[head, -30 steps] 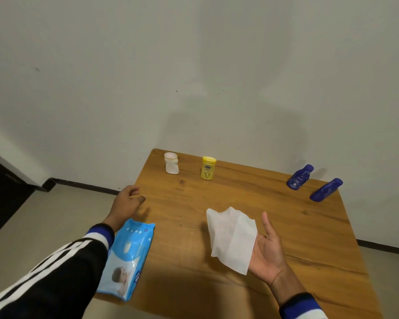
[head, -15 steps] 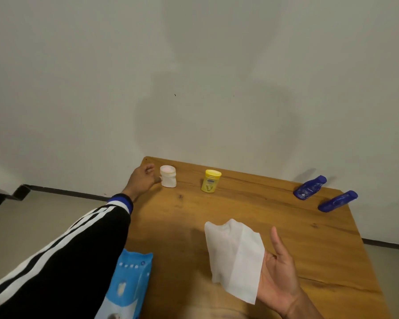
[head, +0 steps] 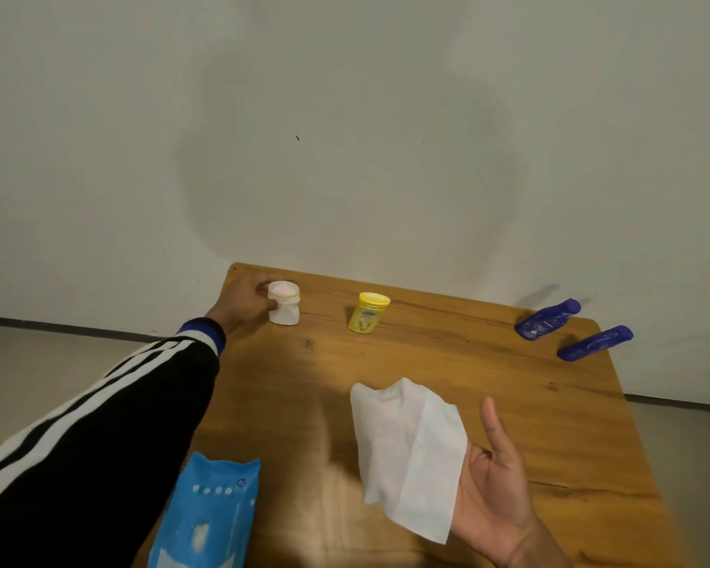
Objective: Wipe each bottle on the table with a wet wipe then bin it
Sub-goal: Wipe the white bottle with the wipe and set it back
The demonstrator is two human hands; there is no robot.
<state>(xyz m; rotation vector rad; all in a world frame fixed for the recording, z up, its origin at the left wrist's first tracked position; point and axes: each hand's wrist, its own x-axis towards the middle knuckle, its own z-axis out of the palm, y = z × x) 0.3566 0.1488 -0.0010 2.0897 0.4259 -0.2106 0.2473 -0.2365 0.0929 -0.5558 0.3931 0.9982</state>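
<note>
Your left hand (head: 242, 303) was wrapped around the small white bottle (head: 284, 308) at the worktop's (head: 447, 362) far left corner, while your right hand (head: 492, 491) lay palm up and spread, the wet wipe (head: 406, 448) draped over its fingers. The yellow bottle (head: 367, 312) stood beside the white one, and two blue bottles (head: 546, 319) (head: 594, 343) lay at the far right. No bottle looked wiped yet; all four remained, then binning. No bin was visible.
</note>
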